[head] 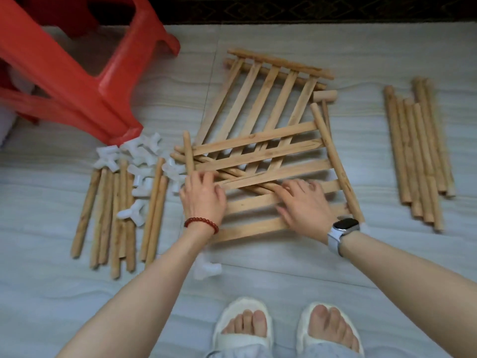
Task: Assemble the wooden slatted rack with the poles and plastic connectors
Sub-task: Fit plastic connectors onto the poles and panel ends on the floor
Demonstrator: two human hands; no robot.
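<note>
A: Head view, and both hands are down on the stack of slatted panels. The left hand (202, 197) has its fingers curled over the left end of the upper panel (260, 161), near its side rail; the right hand (304, 202) lies flatter, fingers spread across the slats and reaching toward a loose pole (247, 180) lying slantwise under them.

B: So which step is this?

A: Looks like sorting, not joining. No connector is on anything yet. The upper panel sits crosswise on a second panel (268, 86) that stretches away beyond the fingertips.

B: Whether the left fingers truly grip or just press?

A: Can't tell for sure; they're curled at the edge. Right hand is open, resting.

B: And the parts?

A: White plastic connectors (140, 161) are heaped just left of the left hand, short poles (116, 215) fanned beside them. Longer poles (418, 151) lie well off to the right of the right hand, a small wooden mallet (325, 96) beyond it.

B: Next move?

A: I'd guess separating the panels, then freeing that trapped pole, needing a lift without dragging slats.
</note>
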